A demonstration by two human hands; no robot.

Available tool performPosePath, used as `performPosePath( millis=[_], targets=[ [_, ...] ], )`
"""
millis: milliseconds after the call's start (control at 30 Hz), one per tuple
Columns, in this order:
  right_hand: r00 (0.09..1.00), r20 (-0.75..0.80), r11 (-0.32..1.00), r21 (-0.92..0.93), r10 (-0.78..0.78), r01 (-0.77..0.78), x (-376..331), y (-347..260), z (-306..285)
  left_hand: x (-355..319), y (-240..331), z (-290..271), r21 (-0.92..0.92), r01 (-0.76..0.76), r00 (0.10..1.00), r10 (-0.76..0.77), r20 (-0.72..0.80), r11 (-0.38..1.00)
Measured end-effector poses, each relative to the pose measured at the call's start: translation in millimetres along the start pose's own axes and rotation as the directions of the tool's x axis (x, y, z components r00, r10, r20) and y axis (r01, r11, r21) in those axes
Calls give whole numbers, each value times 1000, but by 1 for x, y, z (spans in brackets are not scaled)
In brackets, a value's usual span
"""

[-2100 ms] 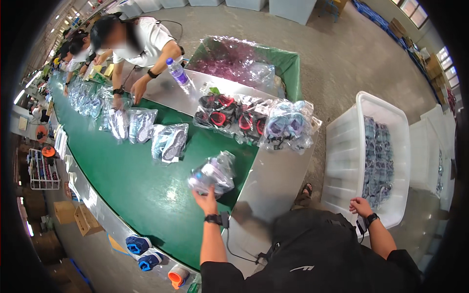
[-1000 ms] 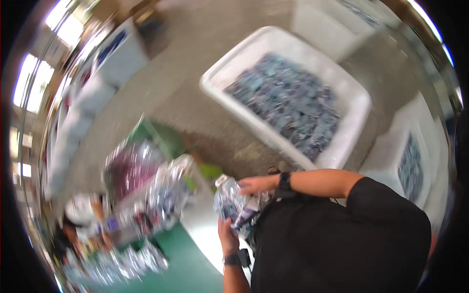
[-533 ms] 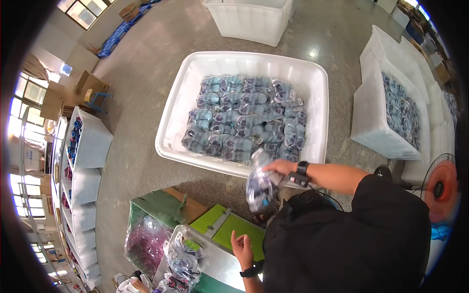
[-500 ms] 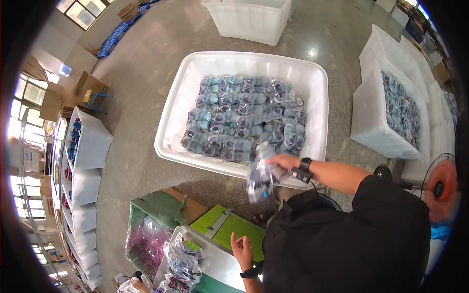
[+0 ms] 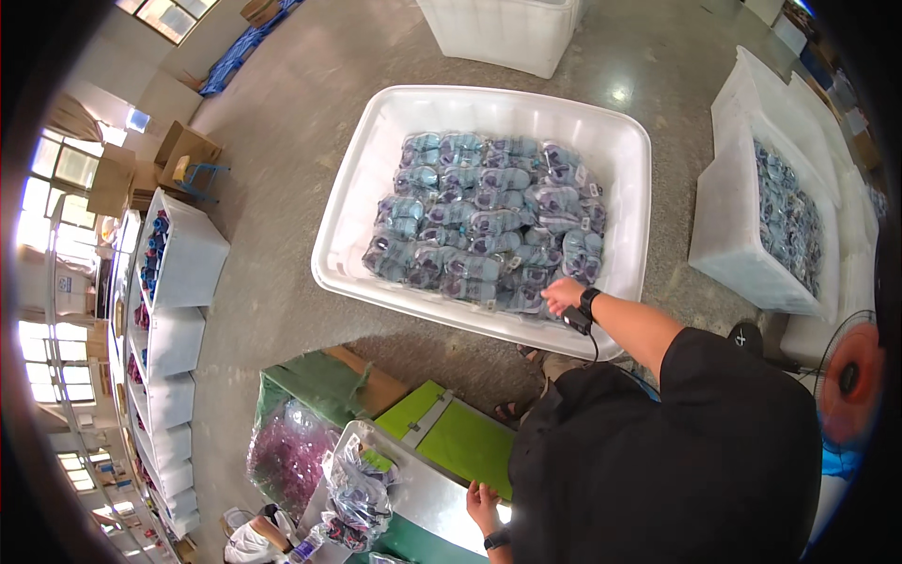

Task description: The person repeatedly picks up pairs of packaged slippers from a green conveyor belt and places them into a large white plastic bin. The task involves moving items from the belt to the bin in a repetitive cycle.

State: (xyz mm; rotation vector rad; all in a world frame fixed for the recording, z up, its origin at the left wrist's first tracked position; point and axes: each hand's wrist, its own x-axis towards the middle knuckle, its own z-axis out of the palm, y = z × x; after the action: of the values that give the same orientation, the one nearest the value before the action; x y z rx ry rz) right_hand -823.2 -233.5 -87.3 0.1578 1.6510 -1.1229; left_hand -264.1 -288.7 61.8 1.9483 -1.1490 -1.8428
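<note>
In the head view, the right hand [image 5: 562, 295] reaches into the big white bin [image 5: 376, 179] and lies on the near row of bagged blue and purple items [image 5: 489, 221]; whether its fingers are curled around a bag or only resting, I cannot tell. The left hand [image 5: 482, 508] lies flat with open fingers on the grey table edge [image 5: 437, 493], low in the scene. The person's dark shirt hides both arms partly. A clear sack of items [image 5: 357, 489] is cut off near the bottom. The floor is grey concrete. More white bins [image 5: 742, 226] stand to the right, white shelves [image 5: 174, 310] at the left, and an orange fan [image 5: 850, 376] at the right rim
</note>
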Motion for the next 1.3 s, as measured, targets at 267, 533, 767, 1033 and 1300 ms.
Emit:
performPosePath(
  millis=[267,533,767,1033,1300],
  targets=[
    [994,88,985,-165,70,-55,-29,28,21,-23,-40,-17,-139,69,995,-78,-60,988],
    [996,71,948,-312,-50,70,-39,7,16,-15,-89,-57,-219,33,983,-71,-168,975],
    [989,132,918,-396,72,-14,-21,49,11,-3,-102,-144,-33,-125,884,96,-457,992],
    [987,128,822,-569,98,-8,-75,38,80,10,-145,-288,281,-59,507,271,-818,958],
    [965,259,654,-724,-37,219,-139,7,146,32,-158,-447,377,228,303,302,-904,898]
  ],
)
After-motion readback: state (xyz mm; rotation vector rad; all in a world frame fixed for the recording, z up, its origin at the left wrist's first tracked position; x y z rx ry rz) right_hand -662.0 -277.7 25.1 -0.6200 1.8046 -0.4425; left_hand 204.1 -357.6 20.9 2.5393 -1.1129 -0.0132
